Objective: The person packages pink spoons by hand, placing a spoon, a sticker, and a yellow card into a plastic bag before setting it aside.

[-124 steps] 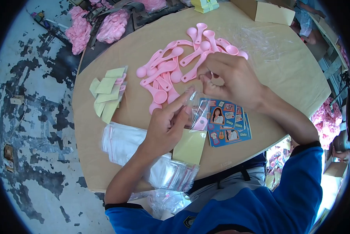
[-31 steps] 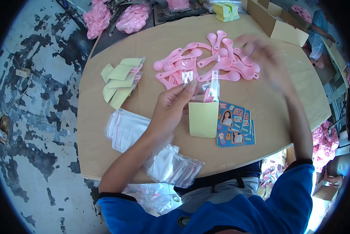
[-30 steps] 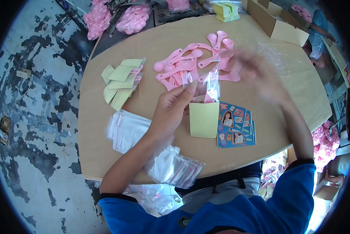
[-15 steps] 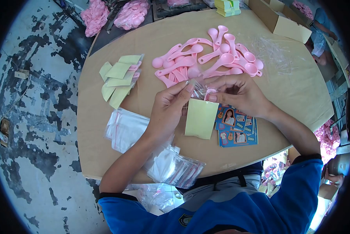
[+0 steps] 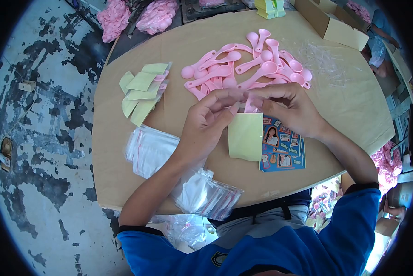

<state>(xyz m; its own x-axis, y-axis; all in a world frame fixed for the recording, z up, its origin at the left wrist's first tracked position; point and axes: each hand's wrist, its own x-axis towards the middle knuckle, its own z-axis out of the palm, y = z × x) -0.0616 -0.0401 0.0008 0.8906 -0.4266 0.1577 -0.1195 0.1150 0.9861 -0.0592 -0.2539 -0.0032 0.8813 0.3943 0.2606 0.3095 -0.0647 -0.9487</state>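
Note:
Both of my hands pinch the top of a clear plastic bag with a pale yellow card [image 5: 245,137] in it. A pink spoon handle [image 5: 251,106] shows at the bag's mouth, between my fingers. My left hand [image 5: 208,117] is closed on the left top edge, and my right hand [image 5: 291,110] on the right one. Just beyond my fingers lies a heap of pink measuring spoons [image 5: 266,70]. Blue printed cards [image 5: 284,161] lie partly under my right hand. Empty zip bags [image 5: 156,152] are spread beside my left forearm.
Filled bags with yellow cards [image 5: 142,94] lie at the table's left. Thin clear plastic strips [image 5: 328,66] are scattered at the right. A cardboard box [image 5: 339,30] and a stack of yellow cards [image 5: 270,9] stand at the far edge. Another person's arm [image 5: 383,34] shows at far right.
The bag with the yellow card has moved slightly right and hangs straighter. My fingers have drawn together along its top, and the pink handle stands more upright between them.

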